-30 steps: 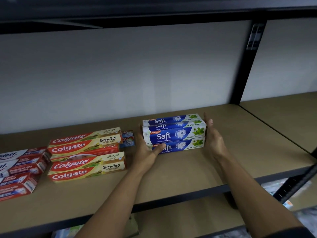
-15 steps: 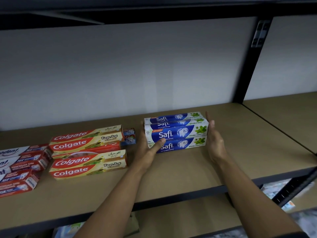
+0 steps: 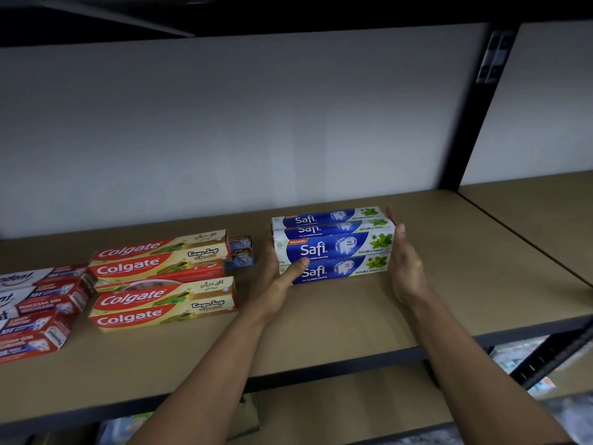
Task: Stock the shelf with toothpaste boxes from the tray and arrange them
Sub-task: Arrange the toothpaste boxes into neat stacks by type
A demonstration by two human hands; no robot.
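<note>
The left hand [image 3: 276, 279] lies flat against the left end of the stack of blue toothpaste boxes [image 3: 333, 248], its thumb across the front. The right hand [image 3: 406, 266] is open with straight fingers against the right end. The stack sits mid-shelf [image 3: 353, 319], with red-and-gold boxes [image 3: 160, 279] to its left.

On the tan shelf [image 3: 321, 326], blue-and-white toothpaste boxes [image 3: 333, 248] lie lengthwise near its middle, stacked two high with a second row touching behind, ends flush and long sides parallel to the shelf's front edge. Toward the shelf's left, red-and-gold toothpaste boxes [image 3: 160, 303] lie flat in two stacks, one behind the other. At the shelf's far left, red-and-white toothpaste boxes [image 3: 41, 303] are piled, partly out of view.
</note>
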